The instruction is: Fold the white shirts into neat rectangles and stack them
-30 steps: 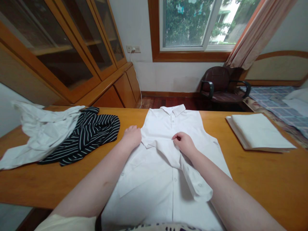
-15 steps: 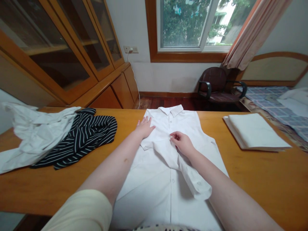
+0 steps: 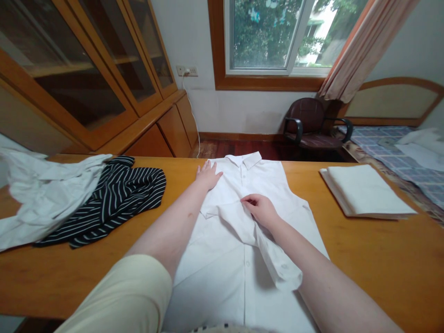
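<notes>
A white button-up shirt [image 3: 222, 259] lies front side up on the wooden table, its collar at the far edge. One sleeve is laid across the chest, and its cuff hangs toward the lower right under my right forearm. My left hand [image 3: 207, 176] rests with fingers spread on the shoulder at the shirt's left side. With thumb and fingers pinched together, my right hand [image 3: 261, 209] grips the sleeve's edge near the middle of the chest. The shirt's other sleeve is out of sight.
To the left, a white garment [image 3: 52, 189] lies heaped against a black striped garment [image 3: 114, 203]. Folded white cloth [image 3: 367, 189] sits on the right of the table [image 3: 374, 268]. Beyond the far edge are an armchair [image 3: 308, 125], a bed [image 3: 388, 143] and a glass-door cabinet [image 3: 138, 88].
My left hand has slid slightly farther up toward the shoulder. My right hand has shifted a little left, still pinching the sleeve. The view has moved slightly.
</notes>
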{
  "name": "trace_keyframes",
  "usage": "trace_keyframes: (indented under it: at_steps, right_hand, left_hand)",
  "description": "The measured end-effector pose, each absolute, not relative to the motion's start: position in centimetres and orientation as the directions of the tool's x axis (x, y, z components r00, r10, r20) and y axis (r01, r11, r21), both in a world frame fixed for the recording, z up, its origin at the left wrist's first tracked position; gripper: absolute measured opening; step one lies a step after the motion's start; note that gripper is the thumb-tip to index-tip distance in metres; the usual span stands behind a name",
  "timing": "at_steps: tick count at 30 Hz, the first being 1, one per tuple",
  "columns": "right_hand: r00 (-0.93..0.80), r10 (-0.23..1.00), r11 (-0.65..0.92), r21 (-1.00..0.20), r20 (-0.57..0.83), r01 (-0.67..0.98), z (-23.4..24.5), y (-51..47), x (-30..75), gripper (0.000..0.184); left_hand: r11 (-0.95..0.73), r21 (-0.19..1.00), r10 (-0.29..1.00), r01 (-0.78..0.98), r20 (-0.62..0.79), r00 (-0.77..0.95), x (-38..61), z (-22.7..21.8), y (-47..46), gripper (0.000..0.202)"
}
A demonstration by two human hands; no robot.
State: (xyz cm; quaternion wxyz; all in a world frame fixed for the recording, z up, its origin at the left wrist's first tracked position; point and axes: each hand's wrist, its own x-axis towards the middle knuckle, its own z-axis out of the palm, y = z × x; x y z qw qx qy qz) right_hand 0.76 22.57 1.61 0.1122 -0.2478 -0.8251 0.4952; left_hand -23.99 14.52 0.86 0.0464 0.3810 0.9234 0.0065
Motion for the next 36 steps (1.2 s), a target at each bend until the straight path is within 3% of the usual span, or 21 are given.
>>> trace_keyframes:
  at_steps: [4, 10, 13, 15, 17, 21, 24, 27, 29, 31, 34, 36]
  right_hand:
    - [-0.859, 0.509, 0.383, -0.881, -0.049, 0.277, 1.5, 22.5, 0.9, 0.026]
    - [-0.882, 0.465, 0.348, -0.9, -0.078, 0.263, 1.9, 22.6, 1.1, 0.032]
    - [-0.887, 0.454, 0.346, -0.903, -0.078, 0.256, 2.3, 22.6, 1.0, 0.046]
    - [-0.884, 0.451, 0.34, -0.89, -0.128, 0.302, 2.5, 22.6, 1.1, 0.054]
    - [-0.876, 0.436, 0.32, -0.873, -0.208, 0.367, 2.6, 22.6, 1.1, 0.05]
    - [-0.801, 0.477, 0.089, -0.887, -0.362, 0.453, 3.3, 23.0, 1.4, 0.032]
    - [-0.734, 0.523, -0.149, -0.895, -0.433, 0.421, 4.5, 23.9, 2.1, 0.03]
    - [-0.736, 0.437, -0.264, -0.856, -0.517, 0.445, 5.9, 24.8, 3.3, 0.032]
    - [-0.773, 0.319, -0.156, -0.835, -0.548, 0.527, 6.7, 24.9, 4.6, 0.031]
    - [-0.812, 0.209, 0.098, -0.815, -0.545, 0.572, 7.2, 24.4, 6.1, 0.034]
    - [-0.84, 0.248, 0.433, -0.721, -0.482, 0.541, 7.4, 22.8, 8.3, 0.028]
    - [-0.862, 0.312, 0.527, -0.682, -0.4, 0.508, 7.1, 21.7, 9.4, 0.02]
  left_hand:
    - [0.741, 0.058, 0.672, 0.67, -0.061, -0.738, -24.6, 0.3, 14.3, 0.082]
    - [0.738, 0.062, 0.673, 0.672, -0.008, -0.739, -24.5, -0.2, 14.2, 0.078]
    - [0.734, 0.06, 0.678, 0.676, -0.016, -0.735, -24.5, -0.2, 14.2, 0.079]
    - [0.73, 0.059, 0.682, 0.681, -0.012, -0.731, -24.6, -0.3, 14.2, 0.079]
    - [0.73, 0.061, 0.682, 0.68, -0.009, -0.731, -24.7, -0.3, 14.2, 0.08]
    - [0.731, 0.07, 0.681, 0.679, -0.003, -0.732, -24.7, -0.3, 14.2, 0.079]
    - [0.73, 0.069, 0.682, 0.68, 0.003, -0.731, -24.6, -0.2, 14.2, 0.079]
    - [0.734, 0.074, 0.678, 0.676, -0.007, -0.735, -24.5, -0.2, 14.2, 0.079]
    - [0.735, 0.076, 0.676, 0.674, -0.007, -0.737, -24.5, -0.2, 14.1, 0.079]
    - [0.734, 0.073, 0.677, 0.676, 0.0, -0.736, -24.5, -0.2, 14.1, 0.079]
    - [0.729, 0.073, 0.682, 0.68, 0.01, -0.732, -24.5, -0.3, 14.1, 0.079]
    - [0.728, 0.075, 0.682, 0.681, 0.013, -0.731, -24.5, -0.4, 14.1, 0.079]
